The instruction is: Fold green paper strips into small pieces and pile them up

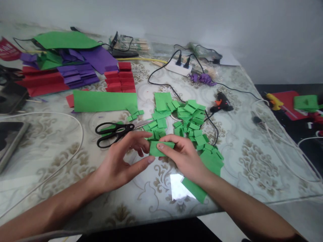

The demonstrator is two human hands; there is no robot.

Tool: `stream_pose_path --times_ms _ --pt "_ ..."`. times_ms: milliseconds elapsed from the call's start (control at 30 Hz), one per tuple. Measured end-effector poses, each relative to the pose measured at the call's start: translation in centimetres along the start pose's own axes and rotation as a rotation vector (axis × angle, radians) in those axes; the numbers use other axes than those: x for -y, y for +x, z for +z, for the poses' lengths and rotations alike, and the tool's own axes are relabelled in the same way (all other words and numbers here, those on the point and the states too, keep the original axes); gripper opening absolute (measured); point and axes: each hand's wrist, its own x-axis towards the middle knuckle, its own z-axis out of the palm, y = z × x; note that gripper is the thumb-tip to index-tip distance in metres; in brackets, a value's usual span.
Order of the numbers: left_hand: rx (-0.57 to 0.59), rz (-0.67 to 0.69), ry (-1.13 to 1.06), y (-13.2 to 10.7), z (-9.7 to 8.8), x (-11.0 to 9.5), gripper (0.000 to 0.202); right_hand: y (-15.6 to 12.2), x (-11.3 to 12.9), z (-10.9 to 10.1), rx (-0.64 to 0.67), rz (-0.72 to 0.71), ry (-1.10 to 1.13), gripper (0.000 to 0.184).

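Observation:
Between the thumb and fingers of my right hand (185, 154) is a small folded piece of green paper (155, 149). My left hand (123, 161) reaches toward its left end, thumb and fingers apart; whether a fingertip touches the paper is hard to tell. Just beyond both hands lies a pile of small cut green paper pieces (193, 116). Black-handled scissors (114, 131) rest to the left of the pile, blades pointing right. A long green paper strip (106, 101) lies behind them. Larger green paper pieces (212, 161) sit by my right wrist, partly covered by it.
Folded red (119, 79) and purple paper (78, 75) is stacked at the back left. A white power strip (178, 68) with two black plugs stands at the back. A black glue gun (222, 102) lies on the right, its cord near the pile. A white cable (82, 131) curves across the left.

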Motion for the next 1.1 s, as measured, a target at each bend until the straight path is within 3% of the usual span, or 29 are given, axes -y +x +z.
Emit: stream_pose_path --times_ms 100,267,533,833,967,1100 --pt "0.034 0.061 0.116 0.01 -0.05 0.31 0.052 0.05 -0.06 -0.07 0.012 0.026 0.044 0.030" --pt "0.020 0.094 0.212 -0.06 0.05 0.83 0.045 0.08 -0.29 -0.06 0.040 0.036 0.104 0.027" --pt "-0.009 0.069 0.121 0.09 0.00 0.66 0.038 0.41 -0.29 -0.09 0.148 0.196 0.353 0.024" --pt "-0.003 0.022 0.064 0.13 -0.08 0.56 0.038 0.66 -0.36 -0.25 0.201 0.234 0.393 0.027" --pt "0.008 0.050 0.057 0.20 -0.15 0.42 0.039 0.56 -0.31 -0.29 0.189 0.184 0.308 0.030" --pt "0.050 0.029 0.035 0.11 -0.26 0.19 0.041 0.03 -0.21 -0.30 0.058 -0.019 -0.069 0.028"
